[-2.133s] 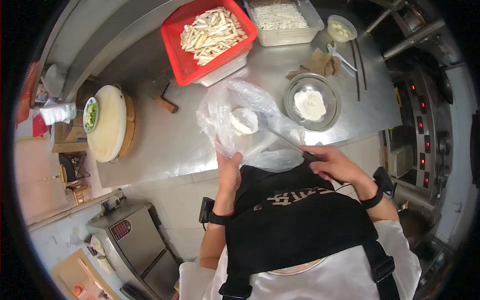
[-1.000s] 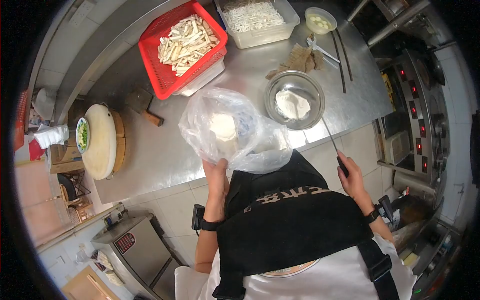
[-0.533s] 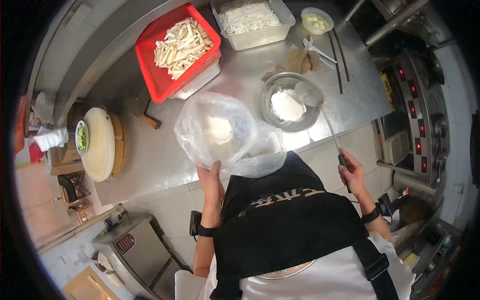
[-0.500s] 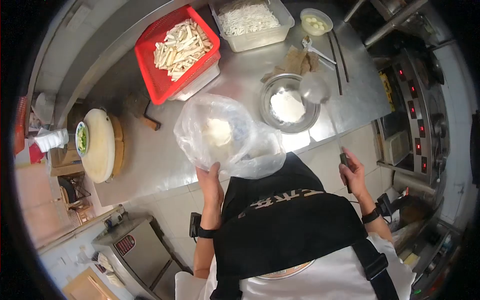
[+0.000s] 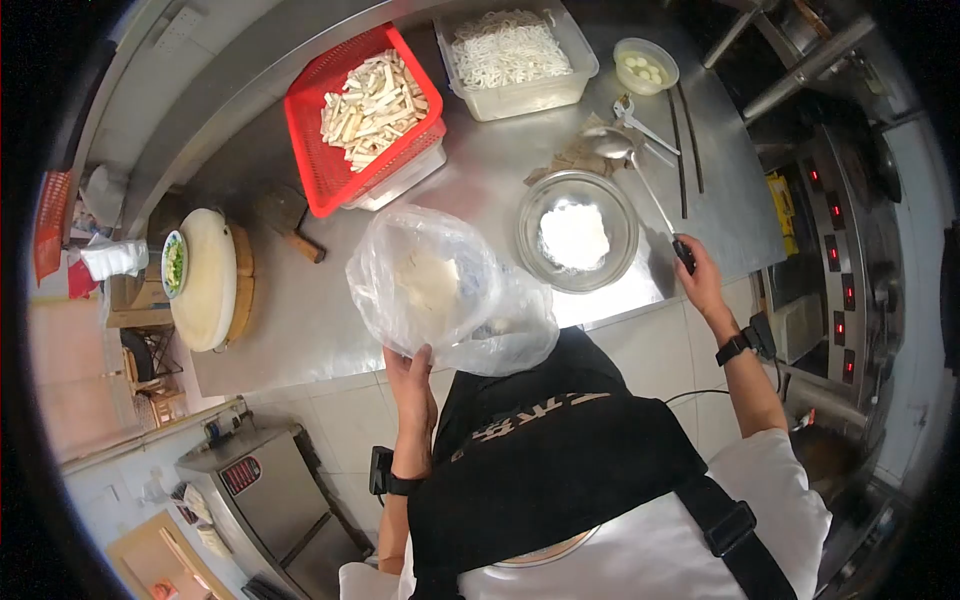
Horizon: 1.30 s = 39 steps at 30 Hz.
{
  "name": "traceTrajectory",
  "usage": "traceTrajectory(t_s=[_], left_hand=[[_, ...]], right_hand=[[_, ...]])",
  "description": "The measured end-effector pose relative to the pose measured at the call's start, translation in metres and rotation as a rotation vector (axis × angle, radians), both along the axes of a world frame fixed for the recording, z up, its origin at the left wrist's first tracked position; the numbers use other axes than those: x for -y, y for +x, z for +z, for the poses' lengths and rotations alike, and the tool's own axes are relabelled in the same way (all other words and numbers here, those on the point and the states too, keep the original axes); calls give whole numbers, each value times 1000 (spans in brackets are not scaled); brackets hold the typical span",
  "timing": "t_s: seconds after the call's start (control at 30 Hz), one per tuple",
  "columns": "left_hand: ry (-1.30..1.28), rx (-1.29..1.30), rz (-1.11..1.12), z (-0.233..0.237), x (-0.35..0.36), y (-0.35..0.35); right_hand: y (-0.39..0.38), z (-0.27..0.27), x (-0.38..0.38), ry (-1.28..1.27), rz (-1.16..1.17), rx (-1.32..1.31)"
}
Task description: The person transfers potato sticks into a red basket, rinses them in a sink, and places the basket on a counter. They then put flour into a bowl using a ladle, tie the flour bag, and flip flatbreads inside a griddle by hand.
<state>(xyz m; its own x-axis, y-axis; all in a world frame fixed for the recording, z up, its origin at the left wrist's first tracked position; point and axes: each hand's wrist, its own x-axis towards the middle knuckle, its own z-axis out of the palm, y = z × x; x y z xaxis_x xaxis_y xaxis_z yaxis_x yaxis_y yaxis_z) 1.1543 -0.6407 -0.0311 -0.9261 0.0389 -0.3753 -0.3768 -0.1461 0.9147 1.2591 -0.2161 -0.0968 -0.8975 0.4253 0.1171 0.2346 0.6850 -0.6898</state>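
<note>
My left hand (image 5: 410,385) pinches the near edge of a clear plastic bag (image 5: 385,310), which stands open on the steel counter with white powder (image 5: 432,283) inside. In my right hand (image 5: 703,280) is the black handle of a long metal ladle (image 5: 608,143), my fingers wrapped round it. The ladle's head is at the far side of a round metal bowl (image 5: 527,240), over or on a brown cloth (image 5: 575,160); contact cannot be made out. A heap of white powder (image 5: 575,237) fills the middle of that bowl.
Behind the bag stand a red basket (image 5: 300,130) of cut pale sticks and a clear tub (image 5: 525,100) of white strands. Tongs (image 5: 650,130), chopsticks (image 5: 690,140) and a small tub (image 5: 645,68) lie back right. A cleaver (image 5: 300,240) and round chopping board (image 5: 210,285) are left.
The ladle's head has moved from over the bowl's right rim to behind the bowl. My right hand has risen with its handle. My left hand keeps its hold on the bag.
</note>
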Motion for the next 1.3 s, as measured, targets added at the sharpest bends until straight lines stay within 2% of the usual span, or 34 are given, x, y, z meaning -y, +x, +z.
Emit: traceTrajectory(t_s=[0.03,0.17,0.23,0.27,0.37,0.4,0.47,0.53,0.67,0.8,0.87,0.9,0.97,1.0,1.07,1.1,1.13,1.17,1.2,1.23,1.3], left_hand=[[-3,18,-1,2,0,3],[-85,107,81,11,-8,7],[-89,233,39,9,-12,6],[-95,234,77,6,-12,5],[-22,314,109,-4,-13,-1],[27,257,141,-5,-13,-1],[70,196,192,-5,-8,-1],[140,11,315,-1,3,-1],[-41,-180,433,2,49,0],[-93,-276,524,14,84,-4],[-330,-170,394,16,97,0],[-323,-182,407,15,101,4],[-539,-267,408,9,108,12],[-524,-276,429,15,112,16],[-1040,-693,356,31,117,26],[-750,-614,204,29,111,36],[-459,-531,49,26,100,47],[-453,-429,-28,28,85,49],[-446,-328,-103,30,75,52],[-440,-336,-91,19,75,55],[-1079,-293,-190,-24,77,57]], right_hand=[[-4,-7,-7,122,39,6],[-30,-30,-23,266,166,-84],[-42,-9,-11,339,10,-267],[-45,2,-2,324,45,-274],[-57,20,46,-258,203,-126],[-61,20,65,-442,287,-84],[-79,47,111,-523,433,7],[-102,69,147,-548,559,21],[-157,63,206,-402,619,-192],[-202,75,271,-261,706,-253],[-214,66,297,-193,749,-26],[-216,67,303,-182,761,-37],[-221,73,306,-139,777,-27],[-224,76,308,-119,793,-36],[-226,77,310,-623,683,2],[-226,76,313,-610,692,0],[-224,73,315,-394,715,-127],[-224,70,316,-177,733,-254],[-225,69,316,-166,742,-257],[-227,67,316,-105,812,-275],[-228,73,310,-38,905,-301]])
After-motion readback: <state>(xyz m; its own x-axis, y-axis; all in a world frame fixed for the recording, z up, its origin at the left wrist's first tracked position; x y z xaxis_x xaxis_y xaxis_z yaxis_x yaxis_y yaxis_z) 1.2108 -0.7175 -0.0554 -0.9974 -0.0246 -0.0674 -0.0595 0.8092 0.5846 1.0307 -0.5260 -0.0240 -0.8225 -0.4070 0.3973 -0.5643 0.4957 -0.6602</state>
